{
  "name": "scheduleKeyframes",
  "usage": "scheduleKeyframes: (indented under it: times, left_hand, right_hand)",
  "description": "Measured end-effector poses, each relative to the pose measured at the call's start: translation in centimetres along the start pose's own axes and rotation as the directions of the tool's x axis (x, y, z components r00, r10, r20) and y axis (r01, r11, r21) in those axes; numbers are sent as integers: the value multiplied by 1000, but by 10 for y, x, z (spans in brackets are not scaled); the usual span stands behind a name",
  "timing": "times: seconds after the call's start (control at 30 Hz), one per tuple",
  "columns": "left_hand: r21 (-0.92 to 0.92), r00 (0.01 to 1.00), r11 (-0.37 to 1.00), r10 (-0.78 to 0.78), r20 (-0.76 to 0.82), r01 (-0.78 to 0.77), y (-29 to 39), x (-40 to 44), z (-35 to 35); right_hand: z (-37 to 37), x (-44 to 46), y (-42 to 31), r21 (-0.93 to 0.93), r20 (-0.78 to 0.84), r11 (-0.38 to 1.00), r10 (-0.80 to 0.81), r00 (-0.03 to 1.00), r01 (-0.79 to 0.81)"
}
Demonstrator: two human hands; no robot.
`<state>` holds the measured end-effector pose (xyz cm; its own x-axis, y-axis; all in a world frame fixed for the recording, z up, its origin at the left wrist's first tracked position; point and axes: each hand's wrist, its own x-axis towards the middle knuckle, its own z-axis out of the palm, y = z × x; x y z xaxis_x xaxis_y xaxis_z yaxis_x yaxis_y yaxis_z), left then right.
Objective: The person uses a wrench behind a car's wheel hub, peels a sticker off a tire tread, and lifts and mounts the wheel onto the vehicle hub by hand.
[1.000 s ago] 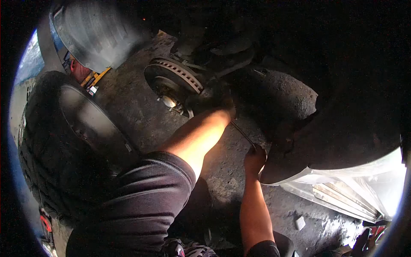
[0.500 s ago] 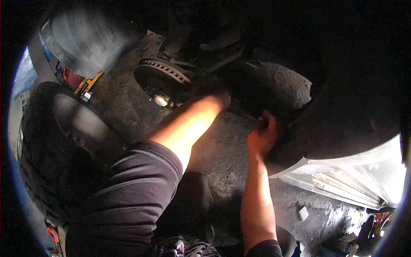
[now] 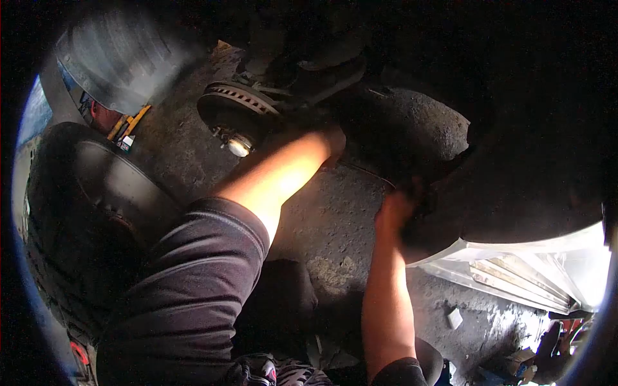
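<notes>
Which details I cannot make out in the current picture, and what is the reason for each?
All in the head view:
- Left hand: fingers lost in deep shadow.
- Right hand: fingertips and grip dark, blurred.
- Thin rod: its ends fade into shadow at the hands.
- Wheel: outer left side lost at the dark picture rim.
- Items at lower right: too small and dim to name.

Looks like a car workshop: there's a bare brake disc [image 3: 241,100] under the dark bodywork up top, a big tire with its wheel [image 3: 122,180] over on the left, and a grimy, stained concrete floor [image 3: 335,225] underneath.
</notes>
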<state>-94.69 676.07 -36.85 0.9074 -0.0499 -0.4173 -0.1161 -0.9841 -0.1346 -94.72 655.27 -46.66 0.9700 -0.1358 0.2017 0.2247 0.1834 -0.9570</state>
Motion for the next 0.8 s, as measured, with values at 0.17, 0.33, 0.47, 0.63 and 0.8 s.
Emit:
scheduleKeyframes:
  times: [0.17,0.33,0.47,0.63,0.8]
  left_hand:
    - [7,999,1000,27,29,-27,1,1,-1]
    - [9,997,999,46,55,-46,2,0,-1]
    - [13,995,998,62,74,-63,3,-2,-2]
    - [17,992,996,80,98,-82,7,-3,-4]
    - [30,988,995,92,124,-97,9,-4,-4]
  right_hand:
    - [-16,-20,-4,-122,51,990,74,996,-68]
    - [-12,-22,-19,210,56,940,262,963,-268]
    - [-11,-29,-13,-182,46,983,17,999,-9]
    - [-15,-26,-2,-262,52,962,-69,996,80]
    - [-22,-47,-8,-543,166,821,-101,981,177]
